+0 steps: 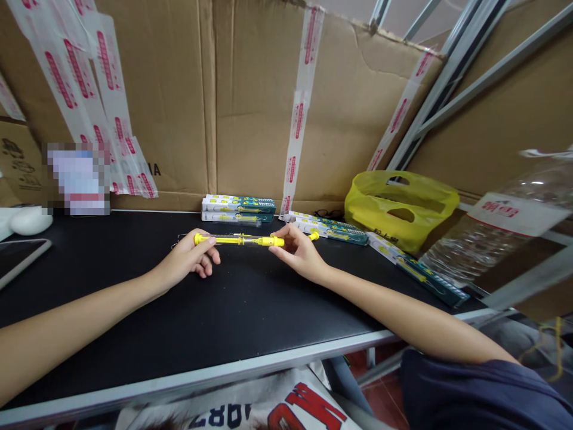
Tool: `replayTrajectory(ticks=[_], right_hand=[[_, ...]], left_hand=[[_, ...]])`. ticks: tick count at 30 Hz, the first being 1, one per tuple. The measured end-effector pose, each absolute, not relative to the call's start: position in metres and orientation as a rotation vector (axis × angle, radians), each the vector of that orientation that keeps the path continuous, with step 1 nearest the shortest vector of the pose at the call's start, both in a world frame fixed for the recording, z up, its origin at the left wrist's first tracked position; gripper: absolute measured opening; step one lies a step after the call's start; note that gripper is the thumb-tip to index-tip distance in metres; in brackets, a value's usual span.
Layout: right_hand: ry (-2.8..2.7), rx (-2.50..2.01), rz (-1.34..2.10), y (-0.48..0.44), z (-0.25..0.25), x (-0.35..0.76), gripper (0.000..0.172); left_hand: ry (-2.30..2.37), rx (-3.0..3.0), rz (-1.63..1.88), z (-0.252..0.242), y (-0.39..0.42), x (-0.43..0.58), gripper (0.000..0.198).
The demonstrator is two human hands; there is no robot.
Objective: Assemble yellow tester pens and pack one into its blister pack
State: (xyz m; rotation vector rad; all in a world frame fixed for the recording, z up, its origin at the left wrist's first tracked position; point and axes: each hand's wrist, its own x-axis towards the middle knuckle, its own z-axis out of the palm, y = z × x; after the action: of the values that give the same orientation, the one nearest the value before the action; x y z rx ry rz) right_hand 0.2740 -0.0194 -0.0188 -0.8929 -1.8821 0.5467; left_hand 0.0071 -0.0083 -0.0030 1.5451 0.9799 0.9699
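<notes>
Two hands [190, 255] [301, 251] hold a tube [242, 240] — yellow plastic.

Boxes [239, 205] behind tool [242, 240], perhaps against cardboard [253, 119]

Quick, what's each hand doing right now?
Left hand: closed on one end of the yellow tool, thumb on top.
Right hand: closed, fingertips pinching the other end.

Black-topped desk [242, 322], pale-edged; on it we list stacked cartons [238, 209], further cartons [331, 230] rightward, yellow carrier bag [375, 209], flat device [18, 258].
</notes>
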Motion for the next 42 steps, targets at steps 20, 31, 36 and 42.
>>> replayTrajectory(ticks=[20,31,36,42], right_hand=[[-1.897,-0.898,0.515,-0.0181,-0.021,0.2751,0.027],[-1.898,-0.895,0.522,-0.0187,-0.0207,0.2747,0.026],[-1.909,-0.894,0.525,-0.0186,-0.0207,0.2748,0.025],[-1.923,-0.895,0.527,-0.0195,-0.0195,0.2744,0.023]], left_hand=[[0.981,1.538,0.978,-0.0027,-0.0091,0.0081,0.035],[0.978,1.529,0.973,-0.0043,-0.0076,0.0071,0.036],[0.962,1.533,0.968,-0.0066,-0.0055,0.0062,0.036],[0.976,1.532,0.962,-0.0048,-0.0062,0.0077,0.036]])
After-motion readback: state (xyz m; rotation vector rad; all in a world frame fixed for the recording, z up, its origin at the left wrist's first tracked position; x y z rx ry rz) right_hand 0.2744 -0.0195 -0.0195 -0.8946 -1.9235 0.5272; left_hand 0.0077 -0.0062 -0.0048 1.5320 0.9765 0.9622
